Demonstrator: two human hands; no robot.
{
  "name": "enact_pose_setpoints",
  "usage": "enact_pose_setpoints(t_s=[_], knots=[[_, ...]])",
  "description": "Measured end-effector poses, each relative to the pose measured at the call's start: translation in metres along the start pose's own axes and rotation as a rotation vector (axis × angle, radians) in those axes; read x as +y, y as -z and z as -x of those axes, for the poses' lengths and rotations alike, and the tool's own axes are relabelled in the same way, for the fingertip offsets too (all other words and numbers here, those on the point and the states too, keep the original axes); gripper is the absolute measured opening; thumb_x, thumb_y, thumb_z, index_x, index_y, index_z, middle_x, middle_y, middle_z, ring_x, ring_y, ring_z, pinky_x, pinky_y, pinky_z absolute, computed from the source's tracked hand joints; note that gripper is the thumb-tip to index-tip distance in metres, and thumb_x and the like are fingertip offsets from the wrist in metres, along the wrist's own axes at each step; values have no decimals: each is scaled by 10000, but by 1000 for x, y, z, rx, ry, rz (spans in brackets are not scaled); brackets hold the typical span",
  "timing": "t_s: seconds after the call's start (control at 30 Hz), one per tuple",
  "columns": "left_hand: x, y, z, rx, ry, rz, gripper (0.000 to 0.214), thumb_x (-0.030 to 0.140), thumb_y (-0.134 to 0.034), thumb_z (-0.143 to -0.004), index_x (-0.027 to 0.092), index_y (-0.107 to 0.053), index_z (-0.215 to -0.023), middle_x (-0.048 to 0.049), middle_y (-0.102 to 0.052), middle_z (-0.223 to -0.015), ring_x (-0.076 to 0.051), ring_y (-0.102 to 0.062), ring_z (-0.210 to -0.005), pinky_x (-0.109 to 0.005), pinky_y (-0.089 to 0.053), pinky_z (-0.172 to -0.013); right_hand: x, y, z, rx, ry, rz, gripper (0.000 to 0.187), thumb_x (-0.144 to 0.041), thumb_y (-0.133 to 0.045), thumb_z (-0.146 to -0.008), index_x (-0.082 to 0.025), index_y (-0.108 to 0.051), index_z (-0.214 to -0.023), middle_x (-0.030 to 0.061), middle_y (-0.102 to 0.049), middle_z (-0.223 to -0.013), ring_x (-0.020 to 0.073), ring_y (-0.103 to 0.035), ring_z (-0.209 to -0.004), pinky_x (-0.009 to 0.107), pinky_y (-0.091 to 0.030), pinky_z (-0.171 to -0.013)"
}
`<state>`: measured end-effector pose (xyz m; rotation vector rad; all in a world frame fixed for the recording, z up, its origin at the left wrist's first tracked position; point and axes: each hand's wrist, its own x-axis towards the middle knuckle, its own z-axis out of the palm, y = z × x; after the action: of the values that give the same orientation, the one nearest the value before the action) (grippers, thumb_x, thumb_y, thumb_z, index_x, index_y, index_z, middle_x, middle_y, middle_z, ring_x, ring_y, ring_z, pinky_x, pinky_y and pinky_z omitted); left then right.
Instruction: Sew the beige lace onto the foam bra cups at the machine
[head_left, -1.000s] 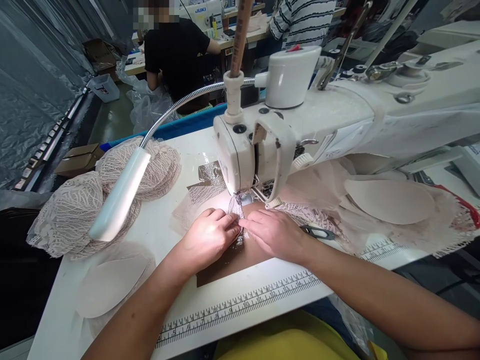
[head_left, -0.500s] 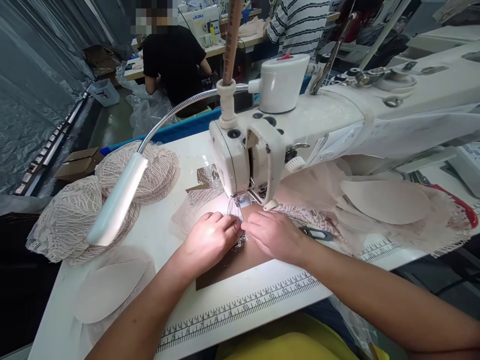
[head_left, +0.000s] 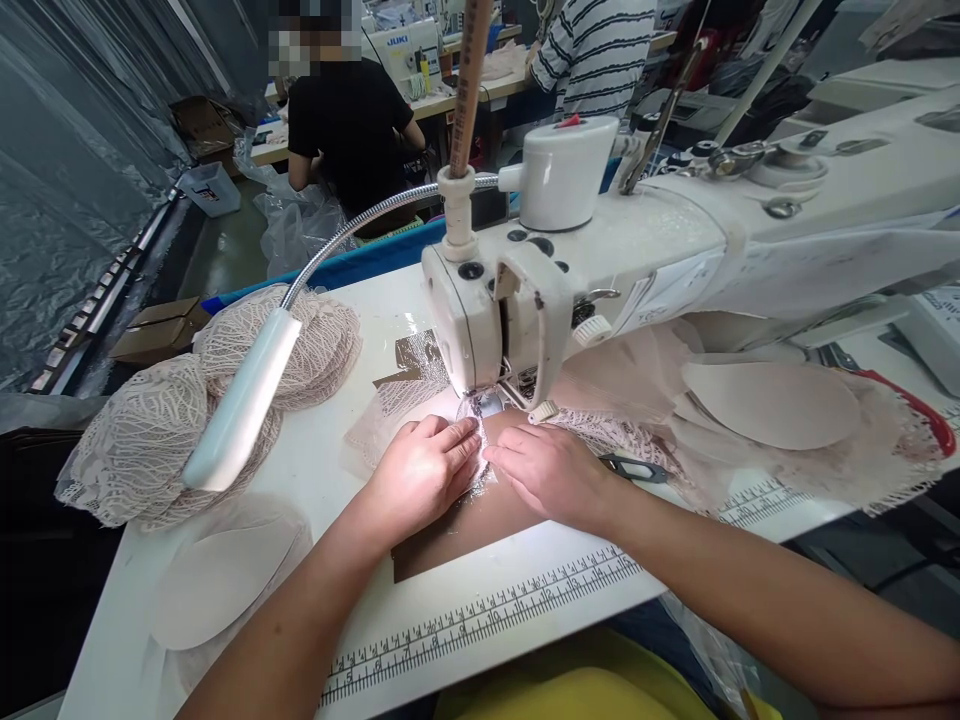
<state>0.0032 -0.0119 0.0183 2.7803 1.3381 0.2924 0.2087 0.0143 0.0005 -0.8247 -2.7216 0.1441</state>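
Under the head of a white sewing machine [head_left: 465,330], a narrow strip of pale lace fabric [head_left: 471,408] runs below the needle area. My left hand [head_left: 427,470] presses on this fabric from the left, its fingers close together and bent over it. From the right, my right hand [head_left: 551,470] has its fingers curled and the fingertips at the edge of the same fabric. Both sets of fingertips nearly meet just in front of the presser foot, which is mostly hidden. Beneath the hands lies a brown sheet [head_left: 457,545] on the white table.
Stacked lace pieces [head_left: 135,430] and a beige cup pad [head_left: 225,585] lie left, below a bendable lamp [head_left: 244,400]. Right are thread snips [head_left: 634,468], mesh fabric and another pad [head_left: 772,402]. A printed ruler [head_left: 480,620] follows the front edge. Two people sit beyond.
My left fingers have straightened a little and shifted slightly forward over the fabric. The right hand stays nearly in place. The view has moved very slightly.
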Motion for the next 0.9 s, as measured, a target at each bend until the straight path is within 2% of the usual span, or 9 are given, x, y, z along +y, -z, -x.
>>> enact_pose_setpoints(t_s=[0.33, 0.6, 0.73, 0.9], knots=[[-6, -3, -2, -16, 25, 80, 381, 323, -431, -937, 141, -583, -1235, -115, -572, -1308, -251, -557, -1027, -422, -467, -839, 1, 1, -3, 13, -36, 33, 215, -77, -489, -810, -181, -658, -891, 28, -581, -748, 157, -503, -705, 286, -310, -612], [-15, -7, -4, 23, 42, 39, 389, 317, -442, -924, 131, -571, -1241, -136, -562, -1309, -269, -542, -1072, -427, -451, -856, 1, -1, -12, -36, -142, 102, 299, -85, -503, -800, -175, -653, -1043, 58, -630, -832, 157, -509, -659, 293, -287, -547], [-17, -8, -1, 40, 55, -3, 397, 322, -453, -917, 134, -560, -1250, -138, -549, -1319, -267, -539, -1011, -429, -445, -844, 1, -2, -14, -35, -212, 111, 340, -98, -489, -825, -184, -652, -1111, 62, -642, -825, 170, -531, -671, 291, -302, -545], [-13, -1, 2, 62, 19, -2, 349, 327, -460, -914, 157, -601, -1184, -122, -564, -1283, -233, -527, -921, -398, -443, -817, 2, -3, -12, 36, -256, 130, 309, -141, -457, -869, -162, -648, -1111, 71, -663, -848, 176, -545, -688, 300, -330, -574]])
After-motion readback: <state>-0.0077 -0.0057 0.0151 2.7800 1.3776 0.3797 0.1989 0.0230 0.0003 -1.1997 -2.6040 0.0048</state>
